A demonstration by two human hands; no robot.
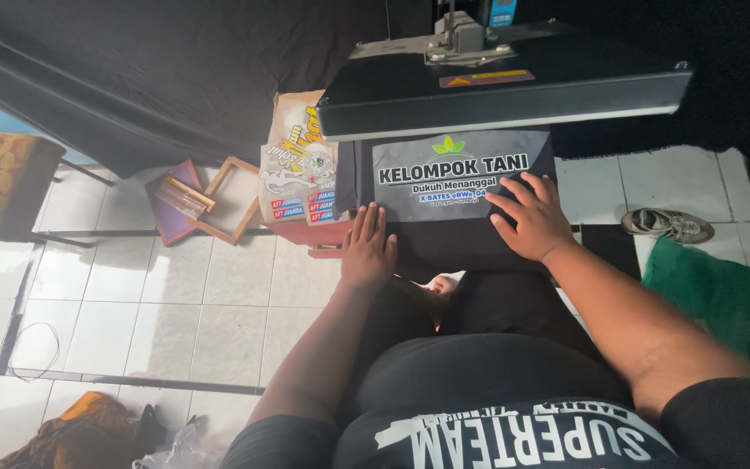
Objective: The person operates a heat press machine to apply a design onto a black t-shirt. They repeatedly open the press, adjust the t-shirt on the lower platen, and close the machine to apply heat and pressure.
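Both hands lie flat: our left hand (368, 246) presses palm-down on the near left edge of the black garment (444, 239), and our right hand (531, 217) spreads its fingers over the lower right corner of the grey transfer sheet (453, 174); neither grasps anything. Garment and sheet rest on the lower bed of the heat press, whose raised upper plate (505, 95) hangs above. We judge this the smoothing-and-aligning step; next calls for withdrawing without shifting the sheet.
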